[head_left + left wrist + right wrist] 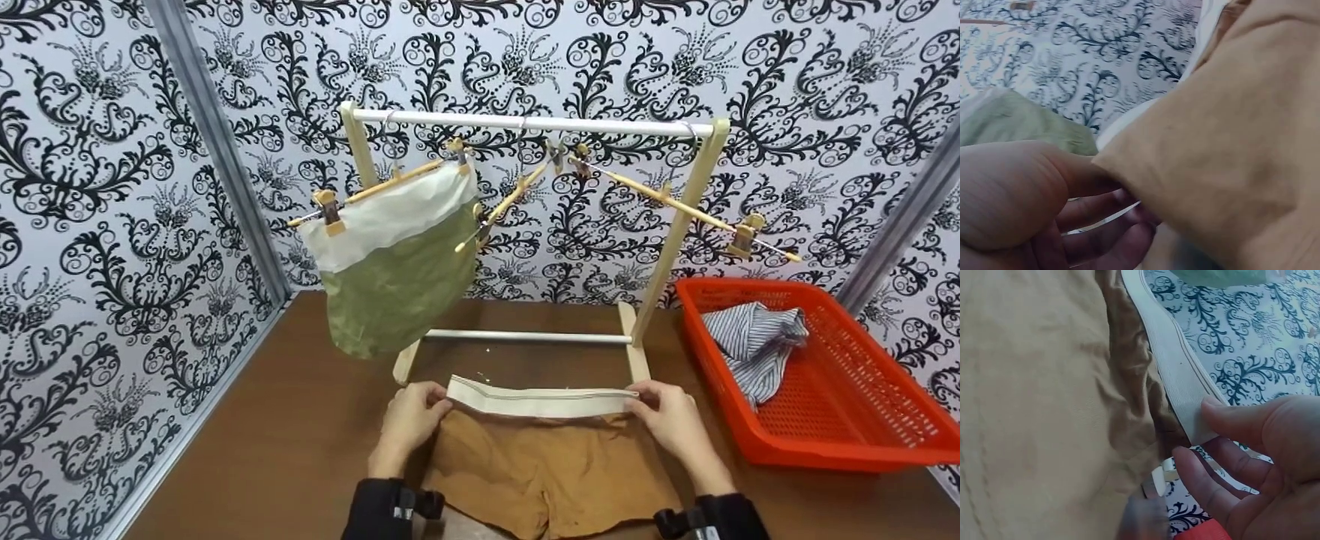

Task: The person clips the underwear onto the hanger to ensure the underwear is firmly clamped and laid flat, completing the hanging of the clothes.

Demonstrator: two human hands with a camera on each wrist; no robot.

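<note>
Brown shorts (551, 469) with a white waistband (540, 401) are stretched out in front of the rack. At the waistband's left end my left hand (411, 420) pinches the cloth between thumb and fingers. My right hand (667, 416) pinches the other end; in the right wrist view its thumb (1224, 413) presses on the white band. The left wrist view shows brown cloth (1213, 146) covering much of the scene, with the left fingertips partly hidden behind it. The waistband runs nearly level between both hands.
A wooden rack with a white rail (540, 122) stands behind. From it hang a green garment with a white top (405, 270), clipped on a hanger, and two bare clip hangers (667, 199). A red basket (862, 453) at right holds a striped cloth (754, 345).
</note>
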